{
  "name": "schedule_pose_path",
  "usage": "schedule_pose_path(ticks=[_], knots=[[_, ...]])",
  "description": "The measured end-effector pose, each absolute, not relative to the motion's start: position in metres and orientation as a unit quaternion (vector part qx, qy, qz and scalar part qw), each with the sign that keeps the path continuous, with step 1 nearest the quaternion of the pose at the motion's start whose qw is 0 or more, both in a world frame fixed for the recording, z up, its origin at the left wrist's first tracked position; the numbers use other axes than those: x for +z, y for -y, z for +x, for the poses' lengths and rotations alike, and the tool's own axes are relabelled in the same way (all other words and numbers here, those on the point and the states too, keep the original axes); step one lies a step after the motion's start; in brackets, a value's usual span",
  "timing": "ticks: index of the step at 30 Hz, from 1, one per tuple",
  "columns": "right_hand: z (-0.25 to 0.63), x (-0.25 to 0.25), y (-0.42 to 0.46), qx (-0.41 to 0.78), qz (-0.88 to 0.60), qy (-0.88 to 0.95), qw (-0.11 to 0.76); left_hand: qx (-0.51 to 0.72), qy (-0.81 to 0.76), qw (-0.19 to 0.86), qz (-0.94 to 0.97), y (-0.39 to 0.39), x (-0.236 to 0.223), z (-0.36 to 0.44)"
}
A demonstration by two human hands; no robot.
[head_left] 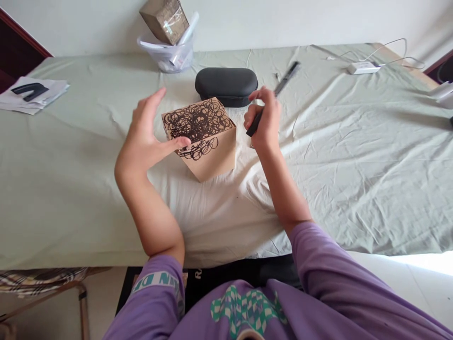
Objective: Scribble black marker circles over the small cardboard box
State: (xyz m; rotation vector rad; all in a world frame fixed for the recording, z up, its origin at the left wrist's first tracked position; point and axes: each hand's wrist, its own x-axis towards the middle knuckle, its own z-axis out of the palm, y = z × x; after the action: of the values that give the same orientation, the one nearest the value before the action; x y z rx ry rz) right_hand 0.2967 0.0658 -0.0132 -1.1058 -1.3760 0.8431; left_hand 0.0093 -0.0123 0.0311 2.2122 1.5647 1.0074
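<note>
A brown cardboard box [215, 158] sits near the middle of the cloth-covered table, its top and part of its near side covered in looping black scribbles. At its left is my left hand [139, 137], fingers raised and spread, holding nothing. Its thumb reaches over the box's near left edge; whether it touches I cannot tell. Just right of the box, my right hand [267, 120] is closed around a long slim black tool [287, 79] with a greyish strip. The tool slants up and to the right, its far end blurred, so its exact kind is unclear.
Behind the box lies a black zip case [226, 85]. A clear plastic tub [177, 59] with a taped cardboard box [166, 21] stands by the wall. Papers [53, 92] and a black stapler-like object [30, 89] lie left; a white power strip [364, 68] lies right.
</note>
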Motion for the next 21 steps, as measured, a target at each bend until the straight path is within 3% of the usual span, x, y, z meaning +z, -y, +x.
schedule_pose_path(ticks=[3, 6, 8, 15, 21], knots=[[0.295, -0.045, -0.09, 0.361, -0.547, 0.562, 0.505, 0.295, -0.558, 0.255, 0.732, 0.002, 0.014, -0.008], [0.287, -0.081, -0.099, 0.263, -0.667, 0.62, 0.319, 0.297, -0.531, 0.29, 0.739, -0.003, 0.008, -0.008], [0.285, -0.098, -0.101, 0.229, -0.696, 0.634, 0.247, 0.294, -0.515, 0.283, 0.754, -0.001, 0.01, -0.005], [0.322, -0.094, -0.111, 0.125, -0.761, 0.583, 0.255, 0.264, -0.492, 0.22, 0.8, 0.005, 0.012, -0.003], [0.352, -0.091, -0.118, 0.172, -0.849, 0.487, 0.108, 0.231, -0.476, 0.186, 0.828, -0.011, -0.004, 0.0]])
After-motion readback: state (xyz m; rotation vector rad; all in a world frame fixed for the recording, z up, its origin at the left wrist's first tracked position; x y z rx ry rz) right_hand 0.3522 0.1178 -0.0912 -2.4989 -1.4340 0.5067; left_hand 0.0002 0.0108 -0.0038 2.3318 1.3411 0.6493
